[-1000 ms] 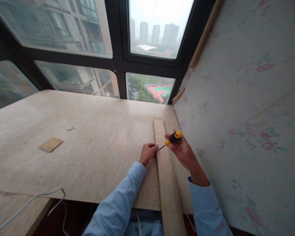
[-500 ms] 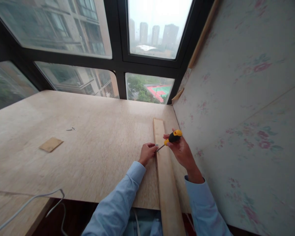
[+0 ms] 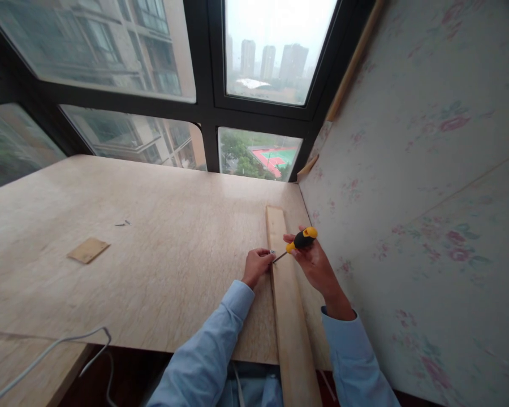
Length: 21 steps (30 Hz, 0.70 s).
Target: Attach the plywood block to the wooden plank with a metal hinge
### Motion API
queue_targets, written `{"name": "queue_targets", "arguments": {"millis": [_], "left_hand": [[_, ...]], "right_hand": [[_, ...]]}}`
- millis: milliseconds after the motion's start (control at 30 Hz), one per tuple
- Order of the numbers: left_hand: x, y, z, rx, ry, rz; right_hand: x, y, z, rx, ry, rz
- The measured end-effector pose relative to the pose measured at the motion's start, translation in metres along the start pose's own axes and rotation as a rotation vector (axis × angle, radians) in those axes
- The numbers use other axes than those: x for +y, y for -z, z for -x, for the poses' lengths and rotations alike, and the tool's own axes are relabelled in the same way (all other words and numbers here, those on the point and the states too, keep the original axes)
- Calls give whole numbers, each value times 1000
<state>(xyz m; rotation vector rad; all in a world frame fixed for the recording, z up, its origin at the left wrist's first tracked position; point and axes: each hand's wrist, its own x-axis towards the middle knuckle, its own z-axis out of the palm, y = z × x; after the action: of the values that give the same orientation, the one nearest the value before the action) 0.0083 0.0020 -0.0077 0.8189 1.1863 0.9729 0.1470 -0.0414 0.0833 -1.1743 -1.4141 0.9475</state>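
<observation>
Nearest you: light blue sleeves point(image 3: 203, 350) on both arms, your lap point(image 3: 254, 387) between them. Pale cable point(image 3: 61, 338) loops at lower left, partly over the desk's near edge.

Plank point(image 3: 294, 319) lies lengthwise on the marbled tabletop point(image 3: 161, 282), right of center. Its near end overhangs the front edge beside your lap; its far end lies flat, short of the window.

Your left hand point(image 3: 257, 267) is at the plank's left edge, fingertips pinched on a small metal part point(image 3: 272, 252). Too small to tell what it is.

Your right hand point(image 3: 316, 265) has its fingers around the yellow-and-black screwdriver point(image 3: 303, 238), above the plank. Shank slants down-left, tip just beside your left fingertips. Can't tell whether it's seated in anything.

Off to your left, well apart from the plank: a tan square piece point(image 3: 89, 250), then small metal bits point(image 3: 120, 224) just beyond it.

Floral wall point(image 3: 432, 186) runs along your right. Dark window frame point(image 3: 254, 116) at the back; outside, a red-and-green court point(image 3: 275, 161), then hazy towers point(image 3: 294, 62).
</observation>
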Motion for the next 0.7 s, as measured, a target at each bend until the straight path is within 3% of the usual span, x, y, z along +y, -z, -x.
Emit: {"name": "queue_targets", "arguments": {"millis": [133, 200, 467, 533, 633, 700], "left_hand": [[0, 0, -1, 10, -5, -25], [-1, 0, -1, 20, -19, -57], [-9, 0, -7, 17, -44, -60], [-8, 0, -7, 20, -34, -58], [-5, 0, -6, 16, -1, -31], [-3, 0, -5, 10, 16, -15]], "right_hand": [[-6, -5, -6, 297, -19, 391], [-6, -9, -9, 371, 8, 487], [-4, -7, 0, 47, 7, -17], [-9, -6, -2, 101, -16, 96], [-14, -9, -8, 332, -12, 439], [-14, -11, -12, 423, -8, 552]]}}
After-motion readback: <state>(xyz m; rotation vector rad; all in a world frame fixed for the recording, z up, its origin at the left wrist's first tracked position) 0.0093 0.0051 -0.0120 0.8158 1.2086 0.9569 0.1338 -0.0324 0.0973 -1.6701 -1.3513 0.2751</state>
